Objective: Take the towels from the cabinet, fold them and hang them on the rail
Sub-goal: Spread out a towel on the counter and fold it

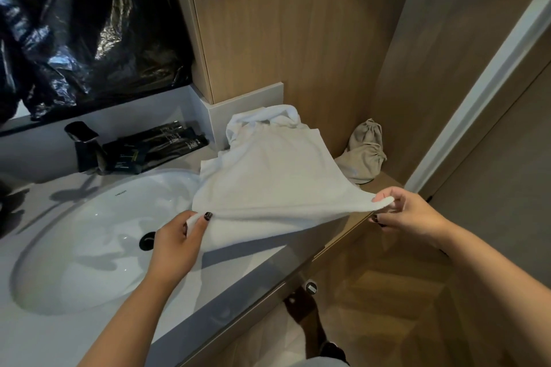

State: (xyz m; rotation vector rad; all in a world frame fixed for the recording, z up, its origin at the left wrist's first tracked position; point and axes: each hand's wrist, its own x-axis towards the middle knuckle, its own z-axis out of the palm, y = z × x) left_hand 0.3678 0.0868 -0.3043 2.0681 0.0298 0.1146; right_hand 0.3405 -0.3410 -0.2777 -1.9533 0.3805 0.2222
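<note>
sink [59, 247] lower left | left hand [176, 243] pinches near corner of towel [268, 182], mid-frame over counter | right hand [408, 214] pinches other corner | step: folding | next: likely bring corners together evenly

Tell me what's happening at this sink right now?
A person is spreading a white towel over the counter beside the sink. The left hand pinches its near-left corner, the right hand its near-right corner. The far end is bunched against the wooden wall. A beige pouch lies beyond. No rail shows.
</note>
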